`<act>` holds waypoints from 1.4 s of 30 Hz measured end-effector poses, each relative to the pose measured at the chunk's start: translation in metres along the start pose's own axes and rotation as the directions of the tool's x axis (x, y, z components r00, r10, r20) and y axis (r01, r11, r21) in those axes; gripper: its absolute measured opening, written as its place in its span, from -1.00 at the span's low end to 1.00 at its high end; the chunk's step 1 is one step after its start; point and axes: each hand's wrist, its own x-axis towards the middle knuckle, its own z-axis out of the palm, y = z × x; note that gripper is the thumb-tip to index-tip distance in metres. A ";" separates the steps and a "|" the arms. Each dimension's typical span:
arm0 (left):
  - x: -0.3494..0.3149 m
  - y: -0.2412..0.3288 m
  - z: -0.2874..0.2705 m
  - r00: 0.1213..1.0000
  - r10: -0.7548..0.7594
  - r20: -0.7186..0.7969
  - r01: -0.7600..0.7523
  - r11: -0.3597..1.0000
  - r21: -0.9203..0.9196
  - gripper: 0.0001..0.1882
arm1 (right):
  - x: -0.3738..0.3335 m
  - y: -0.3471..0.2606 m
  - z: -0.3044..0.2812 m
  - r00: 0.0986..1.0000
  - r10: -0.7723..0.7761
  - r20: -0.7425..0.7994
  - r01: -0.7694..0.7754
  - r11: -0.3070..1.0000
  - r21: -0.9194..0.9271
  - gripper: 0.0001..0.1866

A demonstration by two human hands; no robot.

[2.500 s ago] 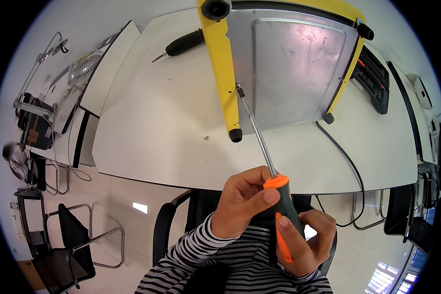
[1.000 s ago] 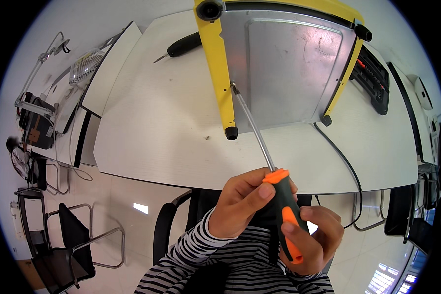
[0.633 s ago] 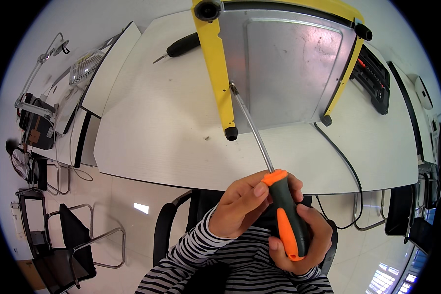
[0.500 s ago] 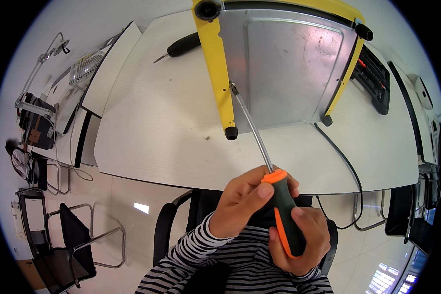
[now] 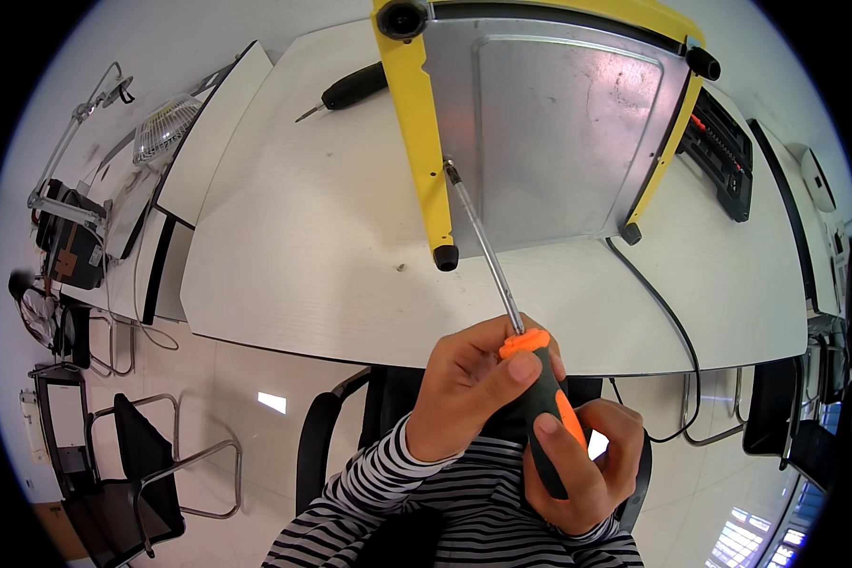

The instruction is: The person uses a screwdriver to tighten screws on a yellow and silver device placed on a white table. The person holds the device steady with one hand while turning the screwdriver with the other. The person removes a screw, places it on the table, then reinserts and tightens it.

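A long screwdriver (image 5: 488, 251) with a black and orange handle slants up and away from me. Its tip meets the inner edge of the left yellow rail (image 5: 413, 123) on an upturned appliance with a grey metal base plate (image 5: 568, 133). Around the collar where shaft and handle join, my left hand (image 5: 459, 388) is closed, thumb on top. My right hand (image 5: 582, 473) holds the lower handle between thumb and curled fingers. Black feet (image 5: 446, 257) cap the frame's corners. Any screw at the tip is too small to make out.
Left of the appliance lies a black-handled screwdriver (image 5: 352, 87) on the white table (image 5: 303, 237). An open black tool case (image 5: 724, 151) sits at the right. A black cable (image 5: 667, 308) loops off the front edge. Chairs (image 5: 147, 454) stand on the floor at left.
The screwdriver handle has turned, its orange stripe now facing right. My right fingers have shifted around it, and the handle end has moved slightly left. The appliance stays put.
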 end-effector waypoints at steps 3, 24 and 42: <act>0.000 -0.001 -0.001 0.998 -0.029 0.058 0.034 0.995 -0.093 -0.65 | 0.000 0.000 -0.001 1.000 0.002 0.002 -0.002 1.000 0.005 -0.59; 0.000 0.001 0.002 0.989 -0.137 -0.053 0.137 0.990 0.014 -0.41 | -0.005 -0.001 0.002 0.999 0.034 -0.016 -0.034 0.999 0.011 -0.54; -0.007 -0.005 0.000 0.983 -0.158 0.090 0.178 0.940 -0.291 -0.47 | -0.002 -0.006 0.004 0.996 0.053 -0.076 -0.035 0.975 0.221 -0.50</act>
